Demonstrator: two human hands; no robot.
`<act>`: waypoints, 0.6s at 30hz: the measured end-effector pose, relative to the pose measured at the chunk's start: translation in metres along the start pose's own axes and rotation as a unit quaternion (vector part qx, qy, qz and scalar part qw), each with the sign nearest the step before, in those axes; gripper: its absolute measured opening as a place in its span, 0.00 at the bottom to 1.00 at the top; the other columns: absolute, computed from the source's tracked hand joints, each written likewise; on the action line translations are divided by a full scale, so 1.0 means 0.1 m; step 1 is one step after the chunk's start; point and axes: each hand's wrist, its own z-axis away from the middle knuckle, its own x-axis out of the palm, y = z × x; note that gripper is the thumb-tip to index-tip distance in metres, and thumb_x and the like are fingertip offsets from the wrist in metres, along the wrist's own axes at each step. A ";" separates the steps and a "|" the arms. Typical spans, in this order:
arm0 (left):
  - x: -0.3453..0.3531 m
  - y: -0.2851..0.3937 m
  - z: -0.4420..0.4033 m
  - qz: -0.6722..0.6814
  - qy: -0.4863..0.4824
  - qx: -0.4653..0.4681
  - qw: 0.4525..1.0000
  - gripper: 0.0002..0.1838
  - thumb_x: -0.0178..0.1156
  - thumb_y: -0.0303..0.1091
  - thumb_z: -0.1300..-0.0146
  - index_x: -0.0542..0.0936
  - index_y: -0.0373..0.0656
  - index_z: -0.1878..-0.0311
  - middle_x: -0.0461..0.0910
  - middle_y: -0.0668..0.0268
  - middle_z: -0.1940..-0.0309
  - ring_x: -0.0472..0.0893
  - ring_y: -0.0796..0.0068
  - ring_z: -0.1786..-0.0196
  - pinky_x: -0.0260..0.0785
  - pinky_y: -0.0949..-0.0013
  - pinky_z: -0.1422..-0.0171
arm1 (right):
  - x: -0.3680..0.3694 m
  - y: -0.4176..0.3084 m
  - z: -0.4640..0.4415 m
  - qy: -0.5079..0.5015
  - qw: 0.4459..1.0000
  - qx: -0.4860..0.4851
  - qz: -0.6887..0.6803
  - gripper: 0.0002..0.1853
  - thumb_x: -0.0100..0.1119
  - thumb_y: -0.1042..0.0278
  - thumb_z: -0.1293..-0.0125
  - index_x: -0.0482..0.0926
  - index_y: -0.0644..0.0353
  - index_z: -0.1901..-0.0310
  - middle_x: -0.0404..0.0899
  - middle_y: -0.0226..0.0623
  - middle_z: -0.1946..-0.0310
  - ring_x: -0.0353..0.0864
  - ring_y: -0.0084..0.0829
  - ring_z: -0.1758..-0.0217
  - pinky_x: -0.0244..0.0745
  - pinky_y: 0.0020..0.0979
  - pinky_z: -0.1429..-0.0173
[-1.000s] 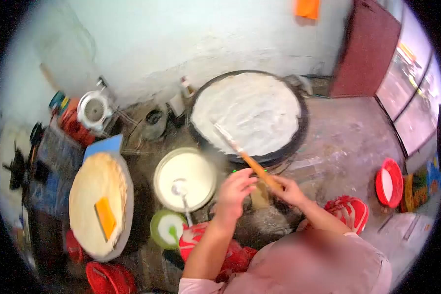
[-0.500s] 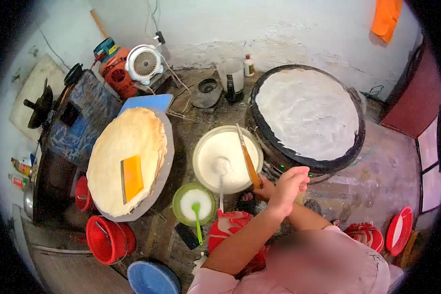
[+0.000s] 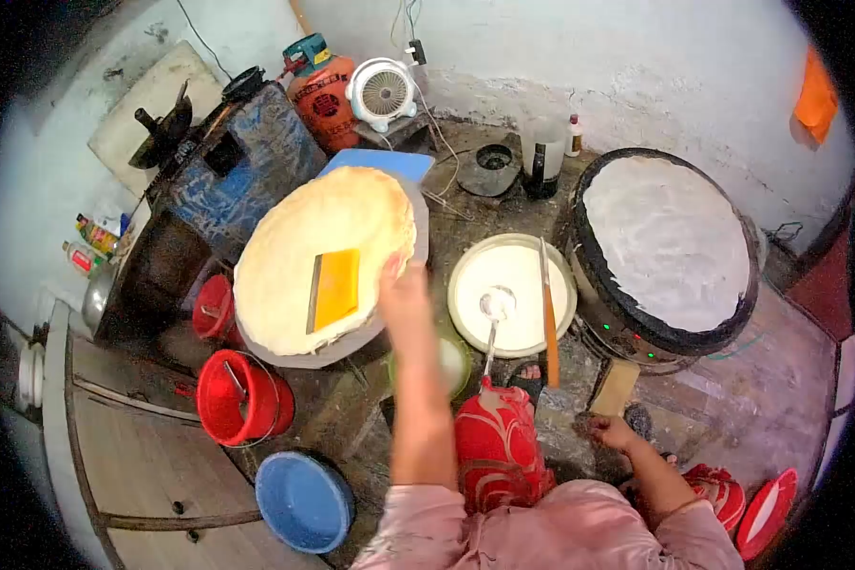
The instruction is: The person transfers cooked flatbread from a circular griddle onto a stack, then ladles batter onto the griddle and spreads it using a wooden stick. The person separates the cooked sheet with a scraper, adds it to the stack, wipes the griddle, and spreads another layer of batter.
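Note:
My left hand (image 3: 404,285), smeared by motion, is at the right edge of a stack of thin pale flatbreads (image 3: 294,228) on a grey board. A yellow scraper (image 3: 340,288) lies on the stack. My right hand (image 3: 615,433) is low, its fingers curled together beside a tan block (image 3: 616,388); what they hold is too small to name. A wooden-handled spreader (image 3: 549,323) rests across the batter bowl (image 3: 459,304), which also holds a ladle (image 3: 492,328). White batter (image 3: 665,237) covers the round black griddle (image 3: 584,204).
A green bowl (image 3: 454,366) is partly behind my left forearm. Red buckets (image 3: 277,408) and a blue basin (image 3: 304,502) stand at lower left. Behind are a fan (image 3: 382,93), a gas cylinder (image 3: 323,104), a jug (image 3: 543,152) and a bottle (image 3: 575,136).
The view has swung left. My right hand has let go of the spreader, which now lies on the batter bowl. My left hand has moved away from my right, over to the flatbread stack.

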 end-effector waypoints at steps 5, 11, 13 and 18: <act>-0.79 -0.80 -0.70 -0.630 0.086 -0.010 0.772 0.42 0.49 0.59 0.44 0.60 0.31 0.38 0.49 0.40 0.35 0.44 0.43 0.31 0.38 0.50 0.30 | 0.00 0.18 0.19 -0.001 0.988 0.151 0.030 0.21 0.51 0.60 0.37 0.71 0.61 0.45 0.76 0.42 0.52 0.76 0.31 0.56 0.71 0.32 0.54; -1.27 -0.94 -0.88 -0.716 -0.011 0.064 0.695 0.30 0.51 0.58 0.48 0.79 0.33 0.69 0.79 0.50 0.76 0.79 0.52 0.73 0.71 0.55 0.66 | 0.24 0.52 0.17 0.077 0.993 0.088 -0.022 0.21 0.51 0.53 0.42 0.74 0.46 0.46 0.78 0.43 0.57 0.78 0.42 0.60 0.73 0.38 0.54; -1.41 -1.04 -1.13 -0.732 -0.069 0.100 0.670 0.23 0.53 0.50 0.45 0.78 0.34 0.69 0.78 0.50 0.77 0.79 0.53 0.72 0.72 0.59 0.67 | 0.20 0.32 0.07 0.074 0.989 0.037 0.126 0.21 0.51 0.49 0.40 0.74 0.47 0.48 0.78 0.43 0.57 0.77 0.43 0.57 0.72 0.41 0.52; -1.19 -0.02 -0.82 -0.591 0.000 0.291 0.752 0.10 0.55 0.33 0.45 0.72 0.35 0.75 0.73 0.51 0.81 0.73 0.49 0.76 0.65 0.54 0.71 | -0.17 -0.66 0.15 0.157 0.984 -0.063 0.061 0.13 0.56 0.60 0.41 0.75 0.56 0.56 0.78 0.38 0.64 0.78 0.40 0.60 0.72 0.34 0.56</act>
